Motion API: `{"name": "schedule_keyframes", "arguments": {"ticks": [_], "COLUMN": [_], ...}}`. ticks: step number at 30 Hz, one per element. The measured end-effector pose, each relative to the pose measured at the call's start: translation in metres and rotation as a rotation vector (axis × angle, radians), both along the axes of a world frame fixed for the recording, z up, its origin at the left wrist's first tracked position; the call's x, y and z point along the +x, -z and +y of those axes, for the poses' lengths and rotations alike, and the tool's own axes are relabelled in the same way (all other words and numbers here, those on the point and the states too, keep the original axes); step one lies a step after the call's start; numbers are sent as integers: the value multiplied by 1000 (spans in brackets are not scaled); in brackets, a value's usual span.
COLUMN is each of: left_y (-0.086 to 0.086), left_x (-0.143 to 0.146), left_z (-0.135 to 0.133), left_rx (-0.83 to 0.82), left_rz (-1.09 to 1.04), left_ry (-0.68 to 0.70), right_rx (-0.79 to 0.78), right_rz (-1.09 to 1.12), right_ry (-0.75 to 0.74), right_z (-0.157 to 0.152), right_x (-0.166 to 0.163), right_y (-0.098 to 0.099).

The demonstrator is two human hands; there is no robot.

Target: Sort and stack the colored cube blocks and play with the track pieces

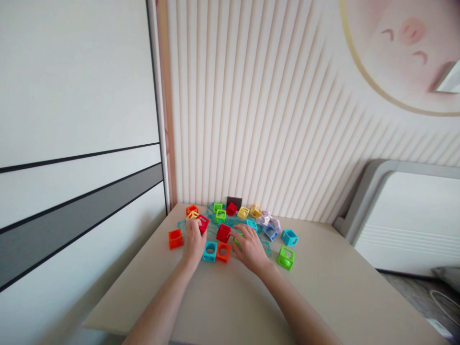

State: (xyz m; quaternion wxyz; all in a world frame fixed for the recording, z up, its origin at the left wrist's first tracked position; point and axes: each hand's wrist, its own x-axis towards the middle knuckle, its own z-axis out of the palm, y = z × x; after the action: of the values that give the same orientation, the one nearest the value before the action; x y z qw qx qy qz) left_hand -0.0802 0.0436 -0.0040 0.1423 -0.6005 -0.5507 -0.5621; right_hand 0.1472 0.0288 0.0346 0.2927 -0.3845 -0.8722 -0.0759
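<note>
My left hand is closed on a red cube block with openings in its faces, held at the left of the block pile. A yellow block shows just behind it. My right hand curves over a green cube block, which shows between thumb and fingers and is partly covered. Close to its fingertips sits another red cube block. In front of that, a light blue block and an orange block stand side by side, touching.
An orange-red block lies left on the table. A green block and a blue block are at the right. Translucent teal pieces, lilac pieces and several blocks spread towards the ribbed wall. A dark box stands there.
</note>
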Motion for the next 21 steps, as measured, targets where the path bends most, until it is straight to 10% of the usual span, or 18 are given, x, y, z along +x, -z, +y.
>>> {"name": "schedule_keyframes", "arguments": {"ticks": [21], "left_y": [-14], "left_x": [10], "left_z": [-16], "left_rx": [216], "left_rz": [-40], "left_ry": [110], "right_rx": [-25], "right_rz": [-86], "right_ry": [267], "right_z": [21], "right_x": [-60], "right_y": [24]}}
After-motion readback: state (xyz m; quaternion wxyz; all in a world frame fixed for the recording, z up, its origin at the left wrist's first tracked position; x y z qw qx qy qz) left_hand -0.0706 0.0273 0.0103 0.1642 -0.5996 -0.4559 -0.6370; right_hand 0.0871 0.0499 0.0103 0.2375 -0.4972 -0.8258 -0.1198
